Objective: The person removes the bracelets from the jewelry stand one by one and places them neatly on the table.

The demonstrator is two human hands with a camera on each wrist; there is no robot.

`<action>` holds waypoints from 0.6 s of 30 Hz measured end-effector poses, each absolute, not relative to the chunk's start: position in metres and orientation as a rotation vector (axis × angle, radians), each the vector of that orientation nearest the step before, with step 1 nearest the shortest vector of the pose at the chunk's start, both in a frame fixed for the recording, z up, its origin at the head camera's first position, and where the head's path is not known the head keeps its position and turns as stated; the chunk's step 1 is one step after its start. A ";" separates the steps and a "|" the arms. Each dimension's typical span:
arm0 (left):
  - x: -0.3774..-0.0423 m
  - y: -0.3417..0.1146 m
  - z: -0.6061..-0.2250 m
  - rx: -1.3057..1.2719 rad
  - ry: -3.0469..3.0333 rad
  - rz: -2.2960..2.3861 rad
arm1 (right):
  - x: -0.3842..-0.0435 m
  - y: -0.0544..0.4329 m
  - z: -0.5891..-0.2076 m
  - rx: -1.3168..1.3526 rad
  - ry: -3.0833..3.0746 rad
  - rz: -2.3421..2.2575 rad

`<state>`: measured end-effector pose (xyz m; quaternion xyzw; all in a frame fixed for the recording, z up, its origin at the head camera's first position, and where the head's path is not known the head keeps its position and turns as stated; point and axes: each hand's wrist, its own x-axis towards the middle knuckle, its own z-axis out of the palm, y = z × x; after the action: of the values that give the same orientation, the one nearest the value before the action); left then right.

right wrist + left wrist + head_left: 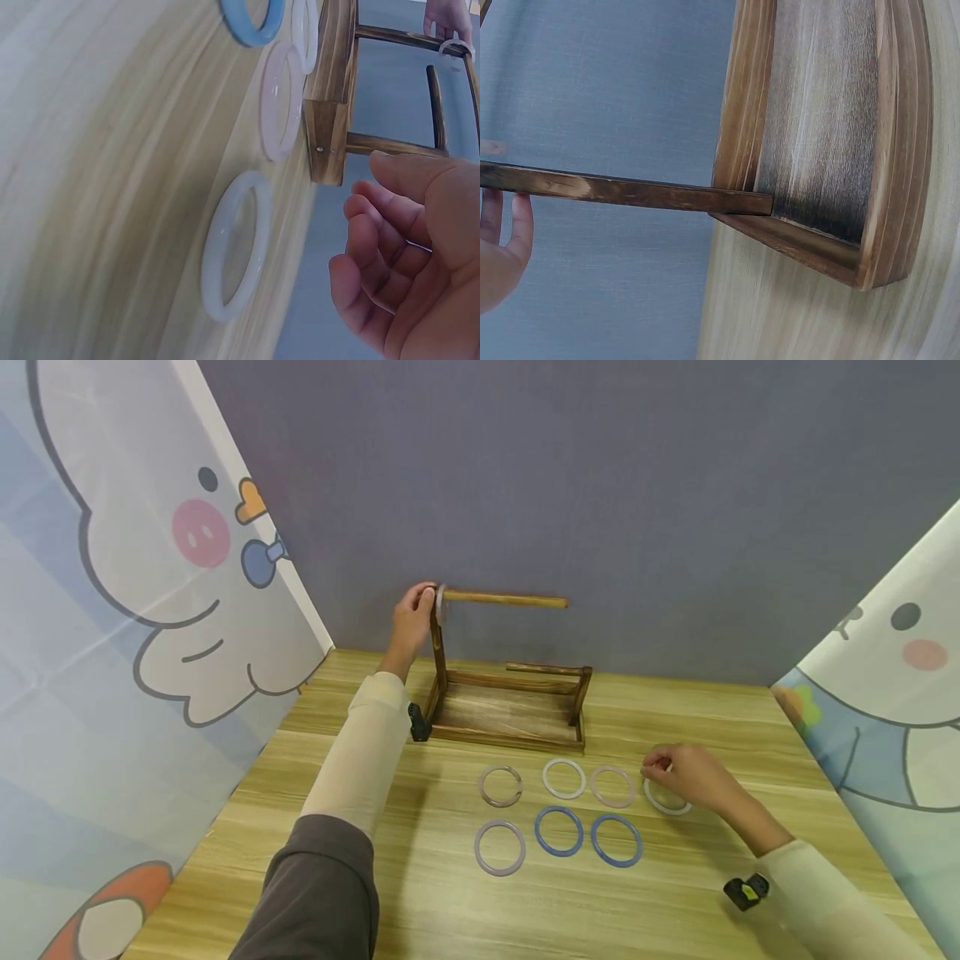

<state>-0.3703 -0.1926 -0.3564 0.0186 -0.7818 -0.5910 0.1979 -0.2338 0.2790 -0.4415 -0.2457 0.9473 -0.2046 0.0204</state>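
Note:
My left hand (411,617) grips the top of the upright post of a dark wooden two-tier stand (438,652). Fingertips touch that post in the left wrist view. Beside them, a pale bangle (440,605) hangs on the stand's upper rod (510,599), at its post end. On the right, my right hand (693,775) hovers over a white bangle (667,811) lying on the table. Its fingers are loosely bent and hold nothing; the right wrist view has the same white bangle (213,262) apart from the fingertips.
Left of the right hand lie more bangles: pale pink (612,806), white (564,797), brownish (500,804), lavender (500,872) and two blue ones (558,853). The stand's shorter lower rod (543,669) points left. A grey cloth wall (637,527) rises behind the table.

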 end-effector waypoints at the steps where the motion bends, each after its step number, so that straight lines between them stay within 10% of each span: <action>1: -0.370 -0.192 -0.357 0.049 -2.185 -1.655 | -0.234 0.277 -0.441 -0.770 2.942 -0.638; 18: -0.368 -0.192 -0.355 0.046 -2.186 -1.683 | -0.243 0.240 -0.432 -0.824 2.928 -0.723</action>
<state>-0.3676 -0.1918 -0.3553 0.0164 -0.7777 -0.5990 0.1900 -0.2426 0.2400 -0.4320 -0.2634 0.9365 -0.2312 0.0076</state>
